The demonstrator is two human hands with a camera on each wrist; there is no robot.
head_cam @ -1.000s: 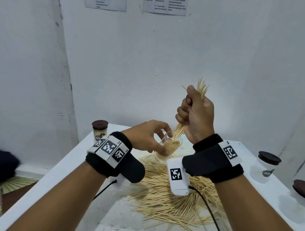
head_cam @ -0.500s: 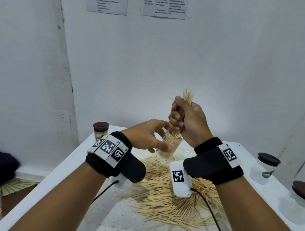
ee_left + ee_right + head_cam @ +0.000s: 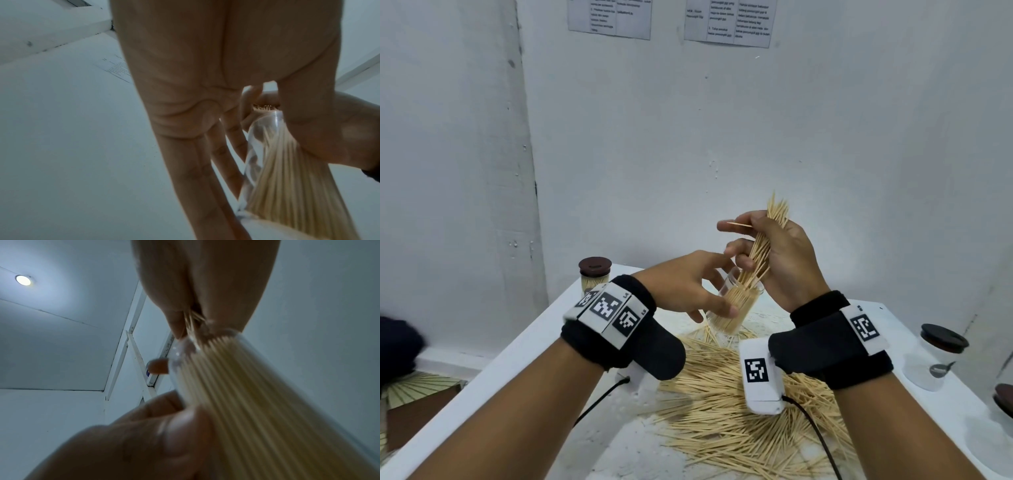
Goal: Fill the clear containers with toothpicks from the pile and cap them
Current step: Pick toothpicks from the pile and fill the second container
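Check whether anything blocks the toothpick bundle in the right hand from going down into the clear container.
Nothing foreign does. The bundle already enters the container mouth; only the toothpicks packed inside crowd it. One stray toothpick juts sideways.

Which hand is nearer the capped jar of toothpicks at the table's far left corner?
Left. The left hand, holding the open container, sits just right of that capped jar. The right hand, gripping a toothpick bundle, is farther right and higher.
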